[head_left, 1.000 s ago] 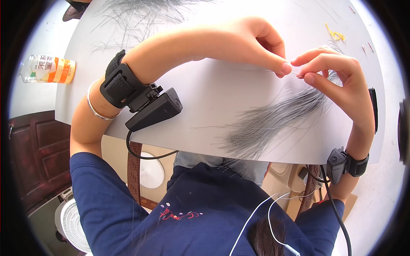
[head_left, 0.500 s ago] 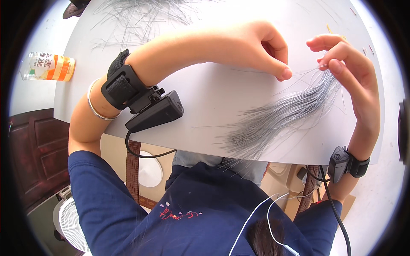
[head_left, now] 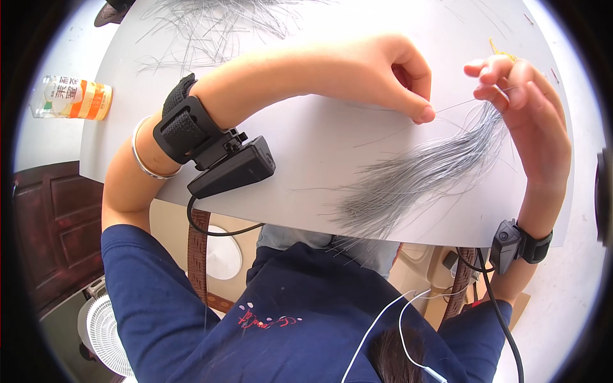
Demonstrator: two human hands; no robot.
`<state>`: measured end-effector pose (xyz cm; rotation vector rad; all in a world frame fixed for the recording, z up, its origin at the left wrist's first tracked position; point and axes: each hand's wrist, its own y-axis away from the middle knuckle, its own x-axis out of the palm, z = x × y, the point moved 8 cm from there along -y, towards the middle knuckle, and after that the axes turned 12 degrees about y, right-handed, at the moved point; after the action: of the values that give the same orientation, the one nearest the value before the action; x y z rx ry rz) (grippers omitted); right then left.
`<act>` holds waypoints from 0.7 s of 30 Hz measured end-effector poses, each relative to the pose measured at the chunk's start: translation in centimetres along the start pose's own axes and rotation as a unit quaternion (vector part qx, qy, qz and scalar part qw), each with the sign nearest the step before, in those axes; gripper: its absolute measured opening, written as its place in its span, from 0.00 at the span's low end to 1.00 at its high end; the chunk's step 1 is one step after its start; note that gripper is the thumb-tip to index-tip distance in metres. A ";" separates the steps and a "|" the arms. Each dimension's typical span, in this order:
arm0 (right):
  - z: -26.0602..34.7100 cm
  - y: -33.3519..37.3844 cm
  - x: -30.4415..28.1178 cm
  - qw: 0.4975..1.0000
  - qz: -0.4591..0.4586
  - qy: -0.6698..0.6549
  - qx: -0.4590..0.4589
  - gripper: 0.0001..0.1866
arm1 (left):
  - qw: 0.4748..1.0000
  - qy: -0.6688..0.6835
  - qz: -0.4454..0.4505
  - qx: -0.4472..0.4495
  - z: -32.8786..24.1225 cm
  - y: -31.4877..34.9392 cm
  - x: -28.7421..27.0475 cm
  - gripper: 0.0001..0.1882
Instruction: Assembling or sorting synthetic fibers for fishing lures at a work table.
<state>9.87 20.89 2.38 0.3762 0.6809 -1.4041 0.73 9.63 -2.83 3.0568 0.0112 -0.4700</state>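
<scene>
1. Well, far to the left, a bottle (head_left: 73, 99) with an orange label shows at the edge of the white table (head_left: 306, 172).
2. Next comes the left arm, with a shiny bracelet (head_left: 144, 163) and a black box (head_left: 233, 167) strapped on. Past that arm, a messy pile of loose strands (head_left: 220, 29) lies at the back of the table.
3. Now the left hand (head_left: 389, 73): it is up and to the left of the big grey bundle. Its fingers are curled in, and the thumb and a fingertip are pressed together. They look to be pinching one thin strand (head_left: 455, 107), which runs across to the other hand.
4. The grey bundle (head_left: 421, 172) lies on the table, nearer to the person than the hands. Its loose ends fan out to the lower left, and its gathered end is up by the right fingers.
5. Last, the right hand (head_left: 533, 118) has its fingers half bent and a bit apart, right at the gathered end. I cannot tell if they grip it. Something yellow (head_left: 504, 56) peeks out behind them.
</scene>
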 end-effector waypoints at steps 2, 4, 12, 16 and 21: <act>-1.6 0.6 -1.3 0.980 -0.085 -0.175 0.033 0.12 | 1.000 0.000 -0.001 0.013 -0.1 0.0 0.0 0.14; -2.7 1.2 -2.0 0.963 -0.126 -0.235 0.051 0.10 | 1.000 -0.010 0.013 0.009 0.1 -0.1 0.2 0.13; -1.8 0.2 -1.3 0.960 -0.117 -0.249 0.044 0.07 | 1.000 -0.023 -0.015 0.011 0.4 -0.1 0.1 0.13; -2.1 -0.2 2.1 0.985 -0.070 -0.102 0.122 0.09 | 0.980 0.079 -0.184 0.013 1.2 -0.3 -2.2 0.21; -2.0 -0.6 3.1 0.986 -0.049 -0.083 0.137 0.09 | 0.989 0.113 -0.099 -0.009 2.5 -1.4 -1.4 0.27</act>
<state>8.90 19.66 -1.05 0.4397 0.3742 -1.6083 -1.37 10.90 -4.82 3.0859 0.3273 -0.1267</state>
